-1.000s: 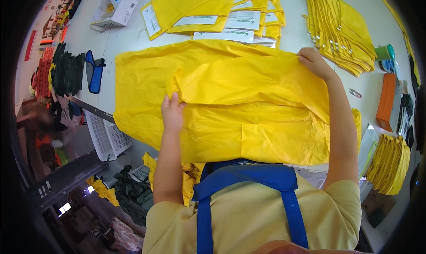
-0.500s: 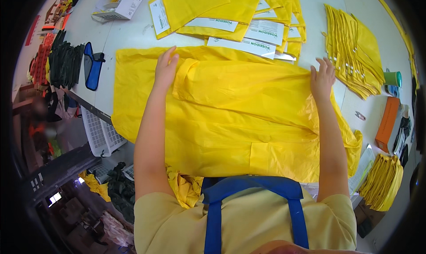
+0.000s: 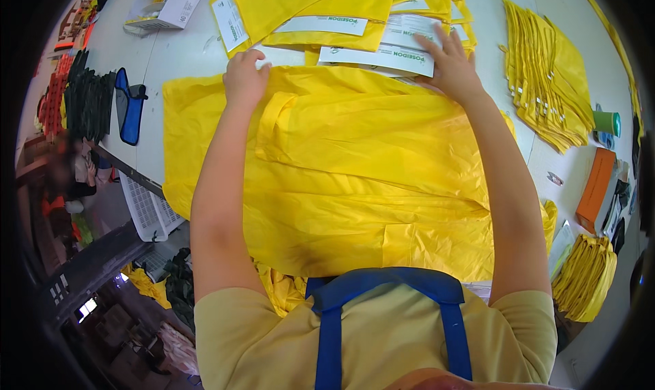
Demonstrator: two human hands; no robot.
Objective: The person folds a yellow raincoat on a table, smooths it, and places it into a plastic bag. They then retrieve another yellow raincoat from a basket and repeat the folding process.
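A large yellow garment [image 3: 341, 185], which looks like waterproof workwear, lies spread before me with a folded-over flap and a squarish patch near its front. At its far left edge is my left hand [image 3: 245, 80], fingers loosely curled and a gap showing between thumb and forefinger. I see nothing held in it. Past the far edge, my right hand [image 3: 450, 66] reaches over the flat yellow packages [image 3: 372, 5], fingers spread across a white label card [image 3: 379, 60]. The card's right end is close under that hand; any contact is hard to judge.
Stacked yellow pieces [image 3: 546, 76] lie at the far right, near a green cylinder [image 3: 607, 123] and an orange box [image 3: 595, 191]. Another folded yellow stack [image 3: 585, 279] is nearer. On the left are a blue-and-black pouch [image 3: 130, 107], dark green bundles [image 3: 90, 100] and a white basket [image 3: 147, 209].
My right hand has moved left and away from me, from the garment's right edge to the packages. The left hand's fingers have curled and it sits slightly farther off. The view has shifted a little.
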